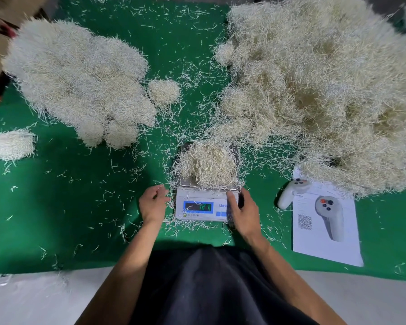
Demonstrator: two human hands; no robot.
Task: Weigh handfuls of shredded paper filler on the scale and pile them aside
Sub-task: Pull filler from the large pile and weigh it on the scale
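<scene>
Weighed clumps of shredded paper [80, 83] piled toward the green table's [56, 207] left edge, left hand [153, 202] loosely curled, empty, beside the scale [203, 205], a handful [208, 163] on its pan, right hand [243, 211] resting fingers on the scale's right corner, big loose heap [326, 90] at the right edge

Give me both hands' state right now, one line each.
Left hand: open, fingers loosely curled, beside the scale, holding nothing.
Right hand: open, fingers resting on the scale's right front, holding nothing.
</scene>
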